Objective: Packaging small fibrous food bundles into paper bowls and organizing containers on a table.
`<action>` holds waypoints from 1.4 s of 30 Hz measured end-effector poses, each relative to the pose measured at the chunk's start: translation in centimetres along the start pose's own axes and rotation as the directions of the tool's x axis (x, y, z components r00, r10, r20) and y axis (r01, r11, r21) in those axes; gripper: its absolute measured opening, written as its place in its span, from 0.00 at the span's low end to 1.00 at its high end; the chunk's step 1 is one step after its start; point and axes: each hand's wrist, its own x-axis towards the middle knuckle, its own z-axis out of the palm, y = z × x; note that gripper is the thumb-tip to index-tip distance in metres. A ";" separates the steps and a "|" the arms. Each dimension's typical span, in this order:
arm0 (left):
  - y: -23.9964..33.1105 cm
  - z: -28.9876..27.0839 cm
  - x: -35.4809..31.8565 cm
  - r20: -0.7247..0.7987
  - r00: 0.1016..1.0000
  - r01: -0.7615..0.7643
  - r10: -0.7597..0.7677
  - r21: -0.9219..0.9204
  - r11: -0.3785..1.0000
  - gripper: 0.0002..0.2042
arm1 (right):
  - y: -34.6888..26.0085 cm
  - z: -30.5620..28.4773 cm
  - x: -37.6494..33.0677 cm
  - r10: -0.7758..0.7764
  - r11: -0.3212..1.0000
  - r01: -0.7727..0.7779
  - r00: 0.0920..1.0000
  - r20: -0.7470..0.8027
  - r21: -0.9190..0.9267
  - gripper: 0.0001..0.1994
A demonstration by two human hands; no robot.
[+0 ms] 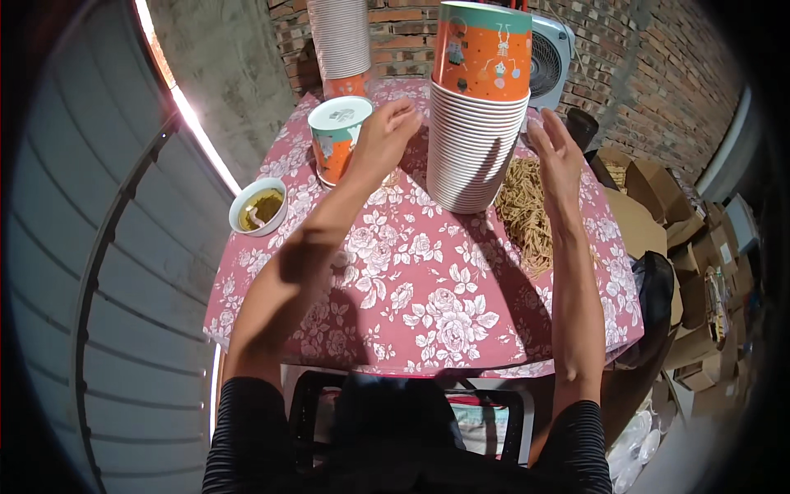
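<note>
Pink floral cloth covers the bench [428,305], where a tall stack of white paper cups topped by an orange and teal printed cup [477,107] stands near the middle of the far half. The left hand [385,136] hangs just to the left of this stack, its fingers [405,111] loosely curled and gripping nothing, close to the stack's side but not clearly touching it. Just left of that hand, a single orange and teal paper cup with a white lid [337,138] stands upright on the cloth. The right hand [555,152] is raised on the right side of the stack, fingers spread and released, palm turned toward the cups, holding nothing. Under and beside it lies a heap of tan brown noodle-like strands [527,214], touching the foot of the stack. A small white bowl of yellowish liquid [258,206] sits at the left edge of the bench. A second tall stack of white cups [340,41] stands at the far edge, and a white electric fan [550,58] stands behind the middle stack against a red brick wall [658,74]. Brown cardboard boxes [699,272] are piled at the right.
</note>
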 end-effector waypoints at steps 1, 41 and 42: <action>-0.3 0.0 1.3 -0.004 1.000 -0.007 0.007 -0.001 1.000 0.25 | 0.2 0.5 0.7 0.008 1.000 -0.008 1.000 0.024 0.012 0.38; 1.7 4.3 6.0 -0.101 0.978 0.156 -0.183 -0.234 0.960 0.25 | -1.1 3.0 4.6 -0.121 0.990 0.121 0.993 0.002 -0.067 0.29; 1.5 4.2 6.3 -0.101 0.978 0.155 -0.183 -0.234 0.960 0.25 | -1.5 3.0 4.6 -0.138 0.989 0.141 0.989 0.048 -0.054 0.31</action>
